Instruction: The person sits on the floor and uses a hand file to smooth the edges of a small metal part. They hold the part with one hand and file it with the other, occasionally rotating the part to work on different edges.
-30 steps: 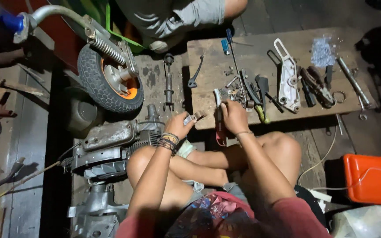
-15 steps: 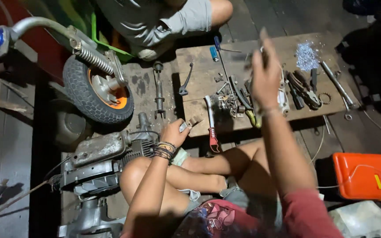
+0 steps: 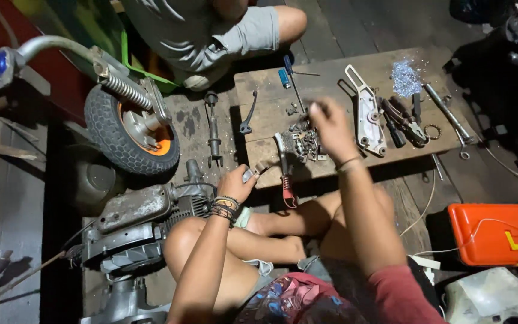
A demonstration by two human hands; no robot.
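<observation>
From the head view, my left hand [image 3: 235,183] was clamped on a small metal part [image 3: 250,174] at the wooden board's [image 3: 325,78] near edge; my right hand [image 3: 330,123], blurred, hovered over the heap of small parts [image 3: 304,143], grip unreadable.

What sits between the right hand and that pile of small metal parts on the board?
Nothing visible. The right hand hovers directly over the pile of small metal parts on the wooden board, with no tool or other thing between them. The left hand holds a small metal piece off to the side.
</observation>
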